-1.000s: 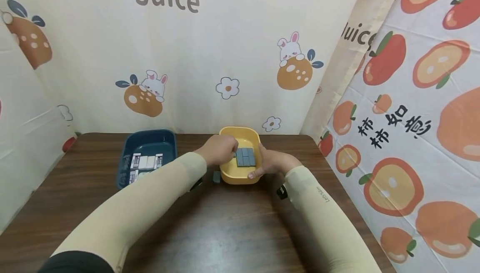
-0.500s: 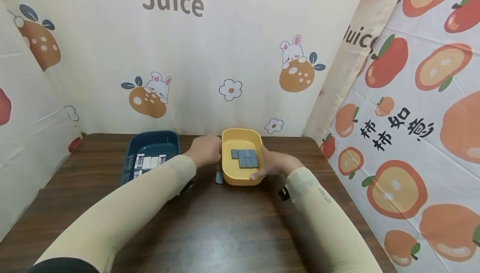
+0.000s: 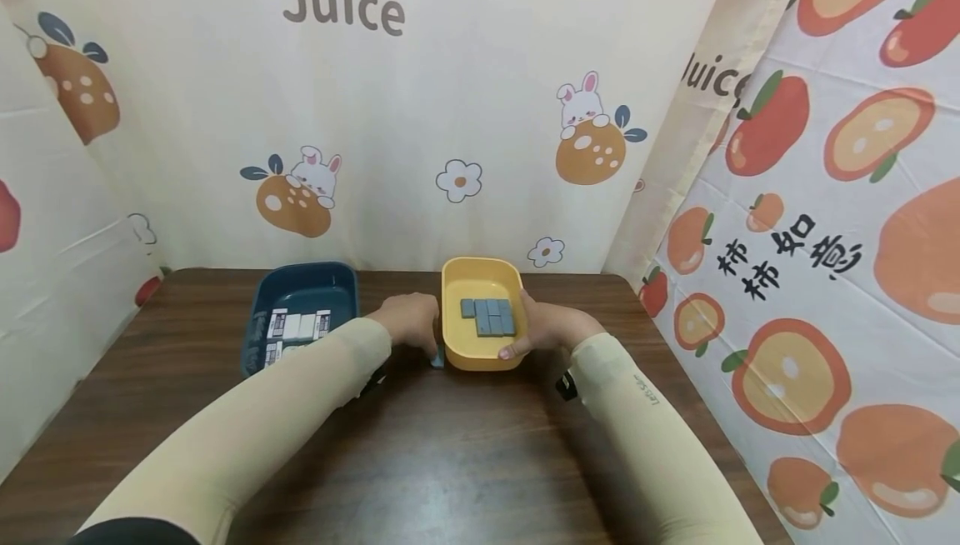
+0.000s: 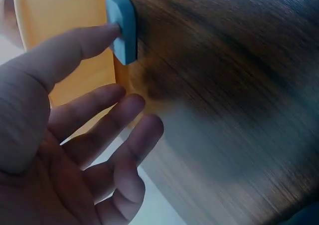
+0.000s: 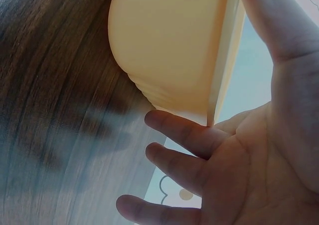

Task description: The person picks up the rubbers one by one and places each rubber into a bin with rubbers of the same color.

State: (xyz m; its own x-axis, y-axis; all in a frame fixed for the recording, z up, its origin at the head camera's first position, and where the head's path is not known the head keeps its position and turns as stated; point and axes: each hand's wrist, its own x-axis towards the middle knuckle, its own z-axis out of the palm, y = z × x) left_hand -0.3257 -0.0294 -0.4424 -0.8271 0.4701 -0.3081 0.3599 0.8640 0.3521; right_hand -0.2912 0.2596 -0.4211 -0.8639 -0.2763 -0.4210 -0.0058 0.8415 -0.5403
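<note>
Beside a yellow bin [image 3: 480, 362], on the table, stands a small blue-grey block [image 4: 127, 30]. My left hand [image 3: 408, 318] touches it with the thumb [image 4: 82, 45], while the other fingers are apart from it, loosely bent. Several blue-grey blocks [image 3: 495, 317] lie flat inside the bin, most of them packed side by side. At the bin's right side, my right hand [image 3: 551, 327] rests against the rim, thumb toward the near corner. In the right wrist view its fingers [image 5: 174, 165] are spread and mostly straight beside the yellow wall.
A dark blue bin [image 3: 337, 288] stands to the left, holding several white boxes [image 3: 296, 326] with dark print. The wooden table [image 3: 450, 462] stretches in front. A printed curtain [image 3: 465, 95] hangs along the back edge, and another stands at the right.
My left hand has come out of the yellow bin, leftward, then down to the block outside it. A separate block is now visible inside the bin. The right hand has stayed at the rim.
</note>
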